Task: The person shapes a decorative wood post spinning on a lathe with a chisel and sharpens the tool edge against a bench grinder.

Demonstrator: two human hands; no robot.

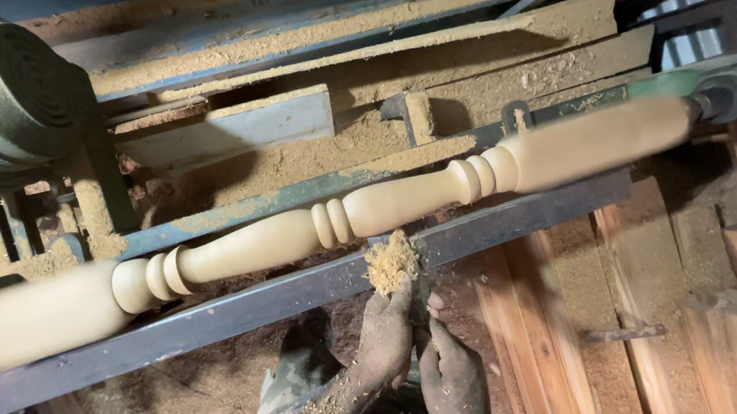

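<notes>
L hand pinches shavings clump under blurred spindle; R hand partly cut off, grip unclear.

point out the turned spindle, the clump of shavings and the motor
turned spindle point(255, 245), head view, smooth middle swell
clump of shavings point(390, 262), head view, centre of clump
motor point(1, 85), head view, ribbed end

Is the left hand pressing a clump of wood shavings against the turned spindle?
Yes, the left hand holds a clump of shavings up against the underside of the spindle.
</notes>
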